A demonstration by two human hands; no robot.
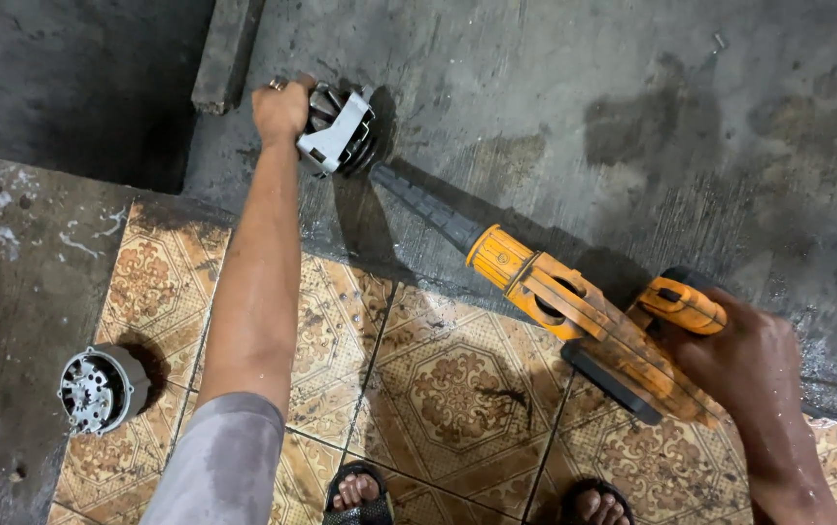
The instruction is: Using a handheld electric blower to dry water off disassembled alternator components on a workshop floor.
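The metal rotor part, a toothed steel piece with claw-shaped poles and a pale bracket face, lies on the bare concrete floor at the top of the view, just beyond the edge of the patterned floor tiles. The left hand is closed around its left side in a full grip, fingers wrapped and knuckles up, pinning it against the concrete. A ring shows on one finger.

The long black socket extension of an orange power impact tool runs diagonally up to the part and meets it at its lower right side; the exact seat of the tip is hidden behind the poles. The right hand is clenched on the tool's rear handle; the trigger finger cannot be seen.

Step in hand, as judged: the part is braced and the driver is engaged on its central fastener. The next move calls for a steady brace from the left hand, the extension kept in line with the fastener axis, and firm forward pressure so the socket does not slip off.

A second cylindrical motor housing stands on end at the left, well apart from both hands. A dark wooden block lies just above the left hand. Two sandalled feet show at the bottom edge.
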